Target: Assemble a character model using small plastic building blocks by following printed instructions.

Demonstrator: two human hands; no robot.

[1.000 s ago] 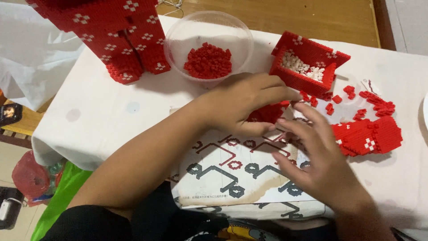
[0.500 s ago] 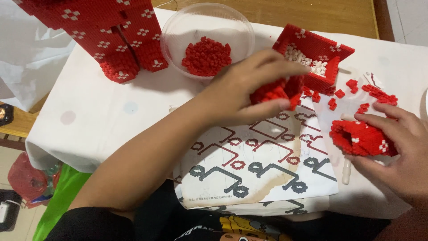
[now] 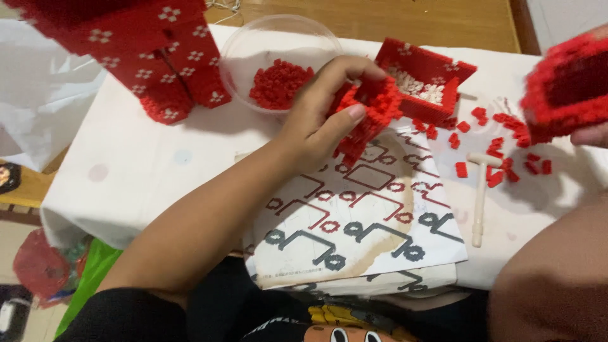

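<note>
Holding a small red brick assembly (image 3: 370, 114) in a closed grip, the left hand (image 3: 323, 117) sits near the middle of the surface (image 3: 145, 171), just above the far edge of a printed instruction sheet (image 3: 361, 221). The right hand (image 3: 592, 134) shows only at the right edge, its fingers closed under a larger red brick piece (image 3: 563, 88) lifted off the surface. Beside the left hand, toward the far edge, stands a clear round bowl (image 3: 253, 47) with loose red bricks. A red brick tray (image 3: 443, 73) of white bits lies just past the held assembly. Loose red pieces (image 3: 500, 145) and a white tool (image 3: 480, 196) lie toward the right edge. A tall red structure (image 3: 145, 50) fills the far left corner.
</note>
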